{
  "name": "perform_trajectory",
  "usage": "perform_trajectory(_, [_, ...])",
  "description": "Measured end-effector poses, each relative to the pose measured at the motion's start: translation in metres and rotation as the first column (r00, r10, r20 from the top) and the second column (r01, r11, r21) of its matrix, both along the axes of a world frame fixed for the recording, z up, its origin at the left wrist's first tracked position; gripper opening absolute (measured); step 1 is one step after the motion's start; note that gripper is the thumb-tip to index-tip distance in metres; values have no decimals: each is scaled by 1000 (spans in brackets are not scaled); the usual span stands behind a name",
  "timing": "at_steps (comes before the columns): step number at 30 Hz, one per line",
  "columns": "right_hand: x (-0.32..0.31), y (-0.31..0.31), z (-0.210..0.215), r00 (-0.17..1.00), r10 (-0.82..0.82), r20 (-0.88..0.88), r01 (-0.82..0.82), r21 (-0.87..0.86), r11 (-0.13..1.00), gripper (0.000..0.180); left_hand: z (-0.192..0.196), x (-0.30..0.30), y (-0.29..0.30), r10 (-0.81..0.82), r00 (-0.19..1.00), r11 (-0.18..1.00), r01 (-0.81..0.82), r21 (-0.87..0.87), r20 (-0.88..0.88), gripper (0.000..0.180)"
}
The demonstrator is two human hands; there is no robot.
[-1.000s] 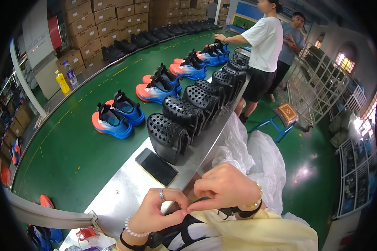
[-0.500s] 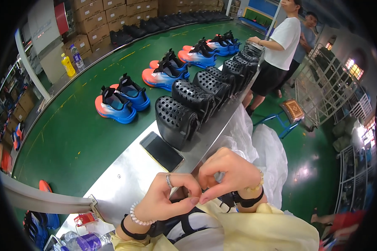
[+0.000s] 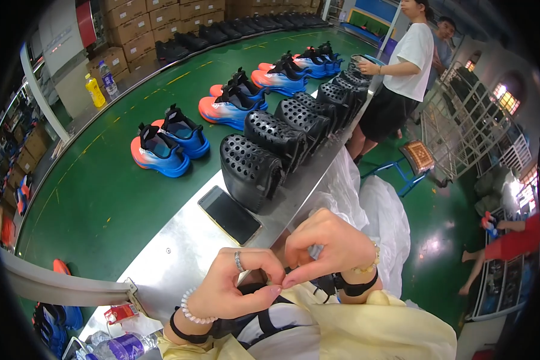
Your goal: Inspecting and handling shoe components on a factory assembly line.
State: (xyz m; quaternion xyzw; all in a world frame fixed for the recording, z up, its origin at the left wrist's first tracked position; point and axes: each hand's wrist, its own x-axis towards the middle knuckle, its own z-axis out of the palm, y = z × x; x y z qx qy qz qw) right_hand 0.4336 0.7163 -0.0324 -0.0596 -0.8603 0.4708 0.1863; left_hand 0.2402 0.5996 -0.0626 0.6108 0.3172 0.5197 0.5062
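My left hand (image 3: 237,285), with a ring and a beaded bracelet, is closed in a pinch, thumb and index tips together. My right hand (image 3: 329,245) is pinched as well, and its tips meet those of the left in front of my yellow clothing (image 3: 366,324). Anything between the fingertips is too small or hidden to make out. Just beyond the hands a dark-screened phone (image 3: 229,215) lies on the metal edge of the line (image 3: 180,237). Behind it begins a row of black perforated clog-like pieces (image 3: 249,171).
Orange, white and blue sneakers (image 3: 168,150) stand in pairs on the green belt (image 3: 102,198). Cartons (image 3: 129,27) are stacked across it. A person in a white shirt (image 3: 415,54) stands at the far right end. White plastic sheeting (image 3: 385,222) hangs beside my right arm.
My hands stay pinched together, almost unmoved. Sneakers and black pieces sit slightly further left in view. The white-shirted person now has a bluish thing at hand. A person in red shows more at right.
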Motion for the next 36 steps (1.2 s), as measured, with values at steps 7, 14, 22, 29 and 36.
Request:
perform_trajectory(7, [10, 1, 7, 998, -62, 20, 61, 65, 996, 31, 6, 3, 6, 3, 998, 1000, -3, 3, -55, 6])
perform_trajectory(14, [18, 1, -1, 984, -169, -66, 181, 304, 935, 41, 0, 9, 6, -3, 992, 996, -8, -90, -126, 9])
perform_trajectory(22, [29, 2, -3, 974, -210, -89, 228, 313, 922, 42, 16, 33, -1, 127, 991, 965, -118, -236, 26, 13])
perform_trajectory(29, [26, 7, -8, 989, -142, -38, 146, 171, 974, 43, 14, 44, -2, 323, 934, 942, -301, 150, -154, 20])
perform_trajectory(36, [12, 9, -22, 993, 112, 48, -98, -236, 967, 36, 30, 50, -8, 566, 739, 752, -281, 596, -366, 24])
